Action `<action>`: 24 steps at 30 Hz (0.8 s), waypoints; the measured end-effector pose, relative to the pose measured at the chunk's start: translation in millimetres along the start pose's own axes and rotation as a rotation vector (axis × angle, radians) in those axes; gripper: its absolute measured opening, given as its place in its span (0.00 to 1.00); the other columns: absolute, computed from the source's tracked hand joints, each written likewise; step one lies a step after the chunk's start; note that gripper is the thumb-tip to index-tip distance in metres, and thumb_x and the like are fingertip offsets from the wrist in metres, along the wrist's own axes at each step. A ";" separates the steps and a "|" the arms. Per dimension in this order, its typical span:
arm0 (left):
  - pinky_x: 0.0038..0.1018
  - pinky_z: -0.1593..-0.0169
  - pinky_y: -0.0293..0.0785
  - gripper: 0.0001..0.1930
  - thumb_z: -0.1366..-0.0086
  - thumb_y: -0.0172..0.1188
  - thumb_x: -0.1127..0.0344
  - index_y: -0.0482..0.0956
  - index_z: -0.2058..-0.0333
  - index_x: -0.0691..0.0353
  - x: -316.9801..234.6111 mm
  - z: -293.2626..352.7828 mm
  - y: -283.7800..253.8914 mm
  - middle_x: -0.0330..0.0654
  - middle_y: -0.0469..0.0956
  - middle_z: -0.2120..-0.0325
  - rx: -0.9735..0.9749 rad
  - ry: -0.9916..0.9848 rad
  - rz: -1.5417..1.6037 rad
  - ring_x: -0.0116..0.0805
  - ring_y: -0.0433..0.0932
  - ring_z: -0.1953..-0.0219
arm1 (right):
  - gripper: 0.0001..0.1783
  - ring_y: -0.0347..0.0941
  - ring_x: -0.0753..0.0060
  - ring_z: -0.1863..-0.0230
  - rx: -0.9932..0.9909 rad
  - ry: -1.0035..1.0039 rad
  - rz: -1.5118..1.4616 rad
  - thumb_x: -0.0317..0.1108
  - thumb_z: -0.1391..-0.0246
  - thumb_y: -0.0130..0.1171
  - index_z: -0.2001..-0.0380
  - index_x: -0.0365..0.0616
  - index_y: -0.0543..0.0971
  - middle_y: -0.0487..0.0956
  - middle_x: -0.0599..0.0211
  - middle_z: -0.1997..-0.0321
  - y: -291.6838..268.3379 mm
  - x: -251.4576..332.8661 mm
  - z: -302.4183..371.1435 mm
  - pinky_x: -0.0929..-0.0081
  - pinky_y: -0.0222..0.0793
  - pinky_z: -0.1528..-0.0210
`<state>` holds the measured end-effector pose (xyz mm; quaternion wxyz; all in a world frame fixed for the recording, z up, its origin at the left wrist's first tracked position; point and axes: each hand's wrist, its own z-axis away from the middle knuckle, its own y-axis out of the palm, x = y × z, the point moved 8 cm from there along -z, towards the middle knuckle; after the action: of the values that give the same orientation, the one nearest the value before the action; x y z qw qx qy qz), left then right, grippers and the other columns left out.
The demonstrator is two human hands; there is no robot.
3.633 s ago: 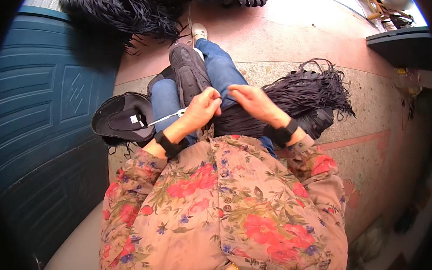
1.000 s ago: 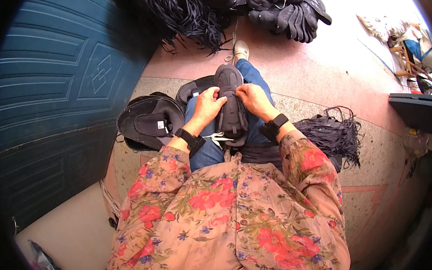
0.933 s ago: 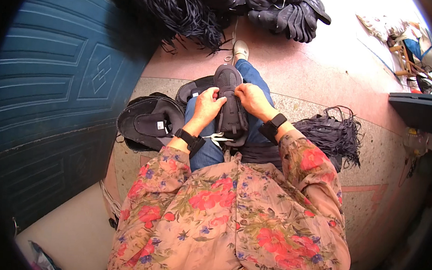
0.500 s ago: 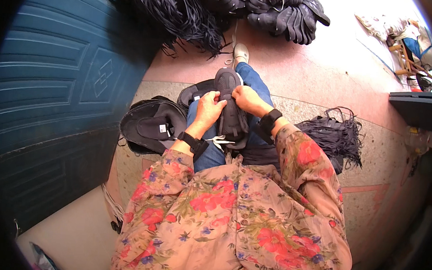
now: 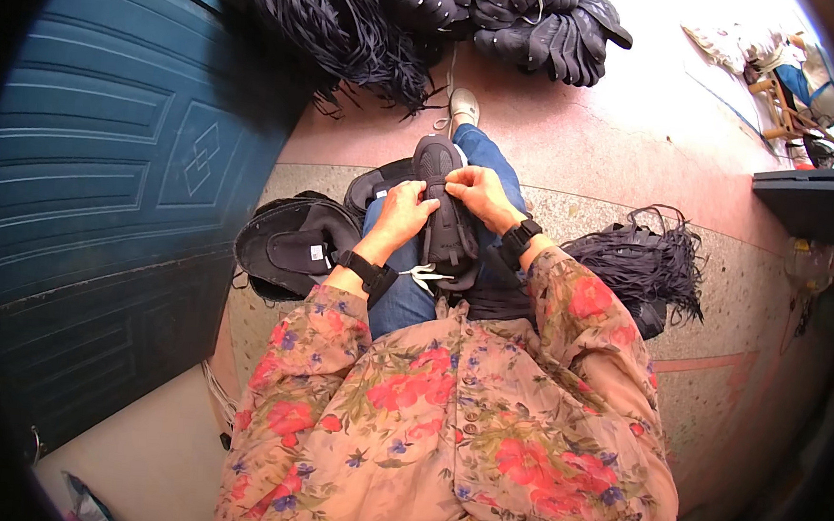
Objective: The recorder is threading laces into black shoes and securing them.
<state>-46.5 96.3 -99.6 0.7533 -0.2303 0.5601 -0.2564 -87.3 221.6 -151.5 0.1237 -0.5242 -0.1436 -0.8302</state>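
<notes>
A black shoe upper point(image 5: 451, 236) lies lengthwise over my lap, its rounded toe pointing away from me. A white cord point(image 5: 424, 273) hangs at its near end. At the left edge of the upper is my left hand point(image 5: 404, 212), closed, thumb and forefinger meeting on the piece. My right hand point(image 5: 483, 198) pinches the upper's middle near the toe from the right, its fingertips close to the left hand's. Any lace or thread between the fingers is too small to make out.
More black uppers point(image 5: 294, 245) lie on the floor to my left. A heap of black laces point(image 5: 641, 260) sits to my right. Ahead are bundled black laces point(image 5: 340, 36) and stacked black shoe parts point(image 5: 555, 40). A blue panelled door point(image 5: 98, 174) stands along the left side.
My right hand has shifted slightly left across the upper, closer to the left hand. The left hand has barely moved.
</notes>
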 end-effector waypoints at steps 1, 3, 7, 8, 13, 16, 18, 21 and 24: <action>0.33 0.60 0.68 0.18 0.53 0.60 0.64 0.73 0.65 0.72 -2.2 -0.7 0.5 0.55 0.74 0.68 0.019 0.015 0.003 0.49 0.73 0.64 | 0.08 0.70 0.80 0.72 -0.034 0.032 -0.086 0.25 0.61 0.58 0.72 0.35 0.77 0.77 0.66 0.75 -1.2 -3.1 -0.9 0.81 0.67 0.67; 0.33 0.60 0.68 0.18 0.54 0.60 0.64 0.73 0.66 0.72 -6.8 -2.1 0.3 0.56 0.73 0.68 0.026 0.018 -0.039 0.49 0.73 0.64 | 0.08 0.70 0.79 0.72 -0.030 -0.015 0.014 0.25 0.61 0.59 0.72 0.35 0.77 0.77 0.66 0.75 3.3 1.9 -4.3 0.81 0.67 0.67; 0.35 0.59 0.68 0.18 0.53 0.60 0.63 0.73 0.66 0.70 -15.2 -8.3 11.9 0.56 0.73 0.69 0.085 0.068 -0.131 0.51 0.72 0.63 | 0.08 0.73 0.68 0.71 -0.052 -0.291 0.393 0.28 0.62 0.57 0.73 0.38 0.77 0.77 0.59 0.74 -1.1 20.3 -1.4 0.74 0.68 0.65; 0.38 0.60 0.68 0.17 0.52 0.58 0.63 0.73 0.65 0.68 -15.3 -5.9 10.3 0.56 0.74 0.69 -0.041 0.279 -0.204 0.51 0.72 0.63 | 0.09 0.74 0.63 0.70 -0.058 -0.485 0.575 0.30 0.63 0.57 0.74 0.40 0.78 0.77 0.57 0.73 4.7 40.5 6.2 0.71 0.69 0.65; 0.40 0.65 0.70 0.12 0.47 0.47 0.64 0.75 0.68 0.60 -22.9 -14.1 14.3 0.50 0.76 0.71 0.229 0.187 -0.694 0.48 0.75 0.67 | 0.10 0.72 0.51 0.65 -0.013 -0.444 0.732 0.29 0.62 0.48 0.75 0.42 0.77 0.75 0.49 0.72 31.3 60.0 25.7 0.61 0.67 0.62; 0.42 0.65 0.69 0.12 0.46 0.47 0.62 0.76 0.74 0.64 -39.2 -7.7 3.0 0.54 0.75 0.73 0.293 0.203 -0.685 0.51 0.74 0.67 | 0.11 0.71 0.50 0.63 0.059 -0.396 0.557 0.32 0.56 0.49 0.70 0.39 0.75 0.75 0.49 0.69 36.9 34.9 16.6 0.63 0.66 0.59; 0.43 0.65 0.68 0.14 0.45 0.47 0.60 0.74 0.74 0.67 -27.6 -18.1 -2.5 0.57 0.74 0.73 0.239 0.146 -0.710 0.53 0.73 0.67 | 0.15 0.69 0.51 0.59 -0.026 -0.449 0.540 0.33 0.58 0.51 0.63 0.40 0.72 0.74 0.49 0.66 16.7 42.2 30.6 0.63 0.64 0.56; 0.34 0.80 0.64 0.10 0.46 0.46 0.71 0.65 0.85 0.58 -74.2 1.5 -79.8 0.46 0.65 0.85 -0.172 0.463 -1.170 0.40 0.69 0.82 | 0.16 0.71 0.52 0.63 -0.122 -0.411 0.669 0.36 0.59 0.55 0.65 0.41 0.73 0.75 0.52 0.68 -20.6 54.9 62.9 0.62 0.66 0.61; 0.20 0.69 0.66 0.11 0.37 0.37 0.65 0.70 0.61 0.54 -105.7 54.2 -54.9 0.45 0.71 0.69 0.168 0.405 -1.111 0.22 0.65 0.74 | 0.15 0.72 0.53 0.68 -0.056 -0.494 0.572 0.39 0.61 0.57 0.68 0.44 0.75 0.76 0.54 0.73 -30.1 64.7 88.9 0.62 0.67 0.65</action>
<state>-26.8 125.8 26.3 0.4002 -0.3751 0.4658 -0.6944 -50.9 278.7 -59.8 0.2978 -0.7308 0.0061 -0.6142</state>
